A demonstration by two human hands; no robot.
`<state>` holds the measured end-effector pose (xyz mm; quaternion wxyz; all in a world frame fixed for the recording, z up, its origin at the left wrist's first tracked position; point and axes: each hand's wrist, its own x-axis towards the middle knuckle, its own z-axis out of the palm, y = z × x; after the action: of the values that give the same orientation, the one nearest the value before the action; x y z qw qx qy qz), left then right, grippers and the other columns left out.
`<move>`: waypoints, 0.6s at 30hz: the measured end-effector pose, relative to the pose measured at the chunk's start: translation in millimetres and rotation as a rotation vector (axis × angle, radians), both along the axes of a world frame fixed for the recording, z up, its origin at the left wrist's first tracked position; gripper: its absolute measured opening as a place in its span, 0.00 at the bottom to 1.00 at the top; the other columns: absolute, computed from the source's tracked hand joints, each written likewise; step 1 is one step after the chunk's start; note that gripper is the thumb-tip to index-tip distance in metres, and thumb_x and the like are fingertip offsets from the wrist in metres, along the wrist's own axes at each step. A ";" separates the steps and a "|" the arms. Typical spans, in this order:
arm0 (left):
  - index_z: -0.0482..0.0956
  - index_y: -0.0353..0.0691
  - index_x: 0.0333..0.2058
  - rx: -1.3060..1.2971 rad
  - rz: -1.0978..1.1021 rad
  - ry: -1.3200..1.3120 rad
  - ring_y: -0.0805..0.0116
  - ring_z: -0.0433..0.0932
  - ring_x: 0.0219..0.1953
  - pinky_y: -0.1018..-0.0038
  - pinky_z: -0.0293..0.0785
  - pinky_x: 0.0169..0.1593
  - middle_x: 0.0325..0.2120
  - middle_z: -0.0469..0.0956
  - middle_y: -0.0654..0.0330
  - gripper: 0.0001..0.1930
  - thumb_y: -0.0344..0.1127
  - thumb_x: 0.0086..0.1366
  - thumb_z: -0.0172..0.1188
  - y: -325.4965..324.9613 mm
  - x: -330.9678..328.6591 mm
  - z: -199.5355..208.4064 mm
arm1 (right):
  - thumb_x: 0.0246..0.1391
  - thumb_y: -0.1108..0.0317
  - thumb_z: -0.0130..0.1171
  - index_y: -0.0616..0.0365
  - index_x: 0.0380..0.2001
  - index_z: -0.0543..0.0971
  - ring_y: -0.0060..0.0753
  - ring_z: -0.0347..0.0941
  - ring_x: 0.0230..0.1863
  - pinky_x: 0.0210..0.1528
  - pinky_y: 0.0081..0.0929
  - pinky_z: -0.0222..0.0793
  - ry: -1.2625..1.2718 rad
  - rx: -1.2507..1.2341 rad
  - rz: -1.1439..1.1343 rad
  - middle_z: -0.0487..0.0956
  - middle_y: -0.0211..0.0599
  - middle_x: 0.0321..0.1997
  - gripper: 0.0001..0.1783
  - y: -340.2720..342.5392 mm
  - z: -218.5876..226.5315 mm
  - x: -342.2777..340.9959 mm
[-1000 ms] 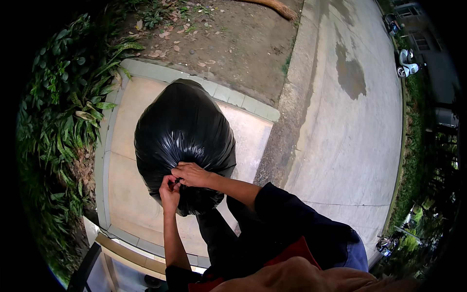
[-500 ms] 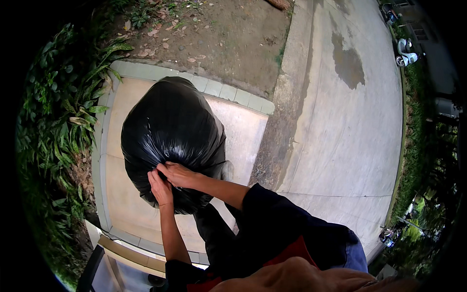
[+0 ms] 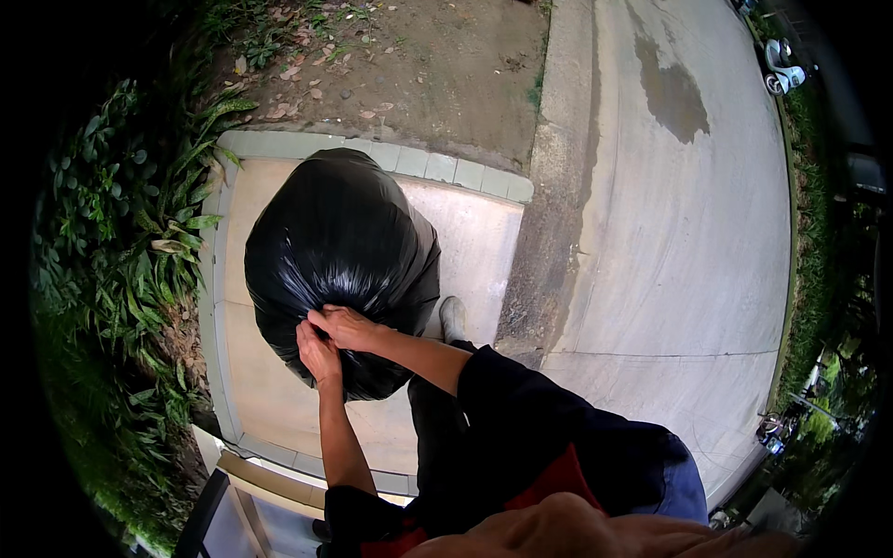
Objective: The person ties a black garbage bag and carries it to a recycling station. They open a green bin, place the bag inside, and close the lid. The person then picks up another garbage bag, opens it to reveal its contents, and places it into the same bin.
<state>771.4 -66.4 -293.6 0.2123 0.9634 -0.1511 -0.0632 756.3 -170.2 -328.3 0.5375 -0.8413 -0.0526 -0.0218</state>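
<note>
A large, bulging black garbage bag (image 3: 339, 219) is in front of me above the tiled paving, its plastic creased toward the gathered top. My left hand (image 3: 319, 352) is closed on that gathered neck. Right beside it, my right hand (image 3: 346, 327) pinches the same bunched plastic, the two hands touching or nearly so. The neck itself is mostly hidden under my fingers. Whether the bag rests on the ground cannot be told.
Pale tiled paving (image 3: 474, 223) with a raised tile border (image 3: 423, 164) lies under me. Leafy plants (image 3: 153, 251) line the left side. Bare soil (image 3: 446, 84) stretches beyond the border. A concrete driveway (image 3: 670, 251) runs along the right, with a parked scooter (image 3: 783, 70) at its far edge.
The bag and both hands sit slightly further right in view, the grip unchanged. My light shoe now shows more fully beside the bag, and the surroundings have shifted a little.
</note>
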 end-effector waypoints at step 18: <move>0.68 0.32 0.40 0.091 -0.555 0.009 0.51 0.69 0.41 0.64 0.66 0.44 0.40 0.67 0.51 0.12 0.24 0.56 0.47 51.3 0.7 0.4 | 0.33 0.79 0.54 0.60 0.26 0.66 0.51 0.68 0.34 0.38 0.37 0.62 -0.106 -0.052 -0.225 0.72 0.47 0.24 0.13 16.4 1.4 -40.7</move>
<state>772.2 -15.1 -293.2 0.1442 0.8934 -0.4052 -0.1300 715.7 -153.8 -326.9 0.5062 -0.8532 0.0130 -0.1249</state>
